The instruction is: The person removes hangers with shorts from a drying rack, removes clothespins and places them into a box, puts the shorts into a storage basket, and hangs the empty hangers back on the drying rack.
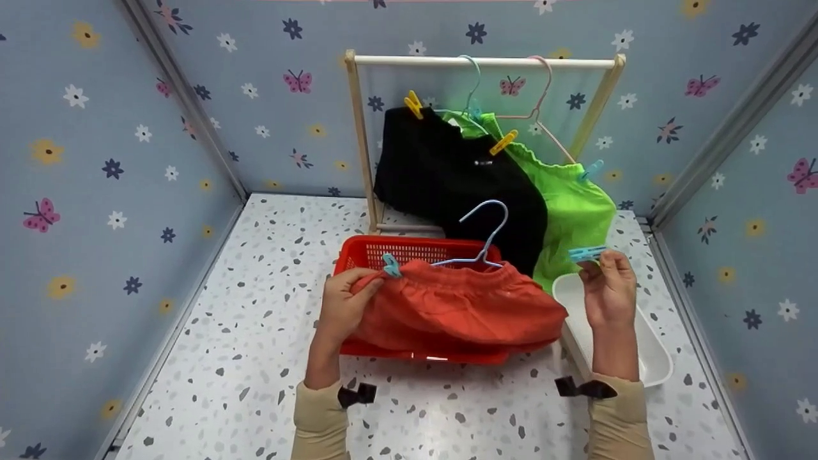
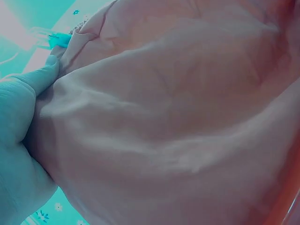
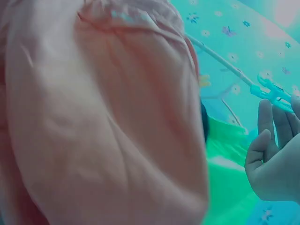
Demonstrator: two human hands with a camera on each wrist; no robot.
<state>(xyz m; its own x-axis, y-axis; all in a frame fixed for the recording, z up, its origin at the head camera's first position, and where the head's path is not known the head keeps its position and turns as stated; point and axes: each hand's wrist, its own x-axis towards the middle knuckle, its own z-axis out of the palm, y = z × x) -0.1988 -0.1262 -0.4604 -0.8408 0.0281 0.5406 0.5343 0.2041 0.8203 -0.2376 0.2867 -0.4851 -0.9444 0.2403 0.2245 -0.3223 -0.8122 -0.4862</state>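
Observation:
Red shorts (image 1: 466, 306) are held up over a red basket (image 1: 348, 249), a pale blue hanger (image 1: 497, 227) rising from their waistband. A light blue clothespin (image 1: 391, 266) clips the waistband's left end. Just beside that clip, my left hand (image 1: 342, 303) grips the cloth between thumb and fingers; the left wrist view shows the thumb (image 2: 44, 77) on the fabric. My right hand (image 1: 611, 294) pinches another light blue clothespin (image 1: 586, 253), to the right of the shorts. In the right wrist view this clothespin (image 3: 276, 96) sits at the fingertips, overlapping the end of the hanger's arm (image 3: 225, 61).
Behind stands a drying rack with a white bar (image 1: 415, 61). Black shorts (image 1: 447, 166) with yellow clothespins and green shorts (image 1: 575, 204) hang from it. Under my right hand lies a white tray (image 1: 661, 367). Patterned walls (image 1: 77, 191) enclose the speckled table (image 1: 255, 319).

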